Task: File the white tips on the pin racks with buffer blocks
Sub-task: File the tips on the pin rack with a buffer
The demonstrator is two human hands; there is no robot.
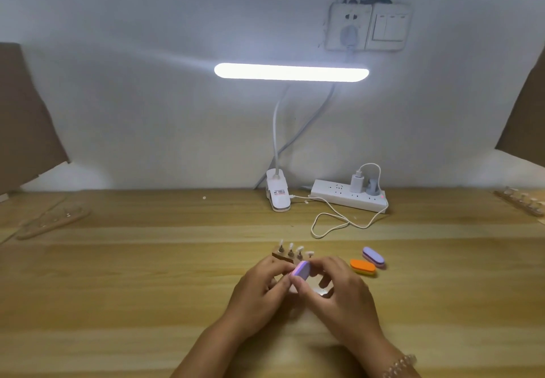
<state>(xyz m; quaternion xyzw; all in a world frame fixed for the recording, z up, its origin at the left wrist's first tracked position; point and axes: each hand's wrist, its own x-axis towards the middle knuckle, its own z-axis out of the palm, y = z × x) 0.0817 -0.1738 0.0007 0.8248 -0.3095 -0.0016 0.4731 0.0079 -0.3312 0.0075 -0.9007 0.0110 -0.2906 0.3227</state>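
Observation:
A small wooden pin rack [280, 256] stands on the table in front of me, with several white tips [290, 247] sticking up from its pins. My left hand [259, 289] holds the near end of the rack. My right hand [339, 292] pinches a pink and purple buffer block [301, 271] against the rack's right part, where more tips are hidden behind the block and my fingers. An orange buffer block [362, 266] and a purple buffer block [374, 256] lie to the right.
A clip lamp [278, 194] and a white power strip [351, 197] with a looping cable [330, 224] sit at the back of the wooden table [147, 289]. Another pin rack [520, 202] lies far right, a wooden rack [53, 221] far left.

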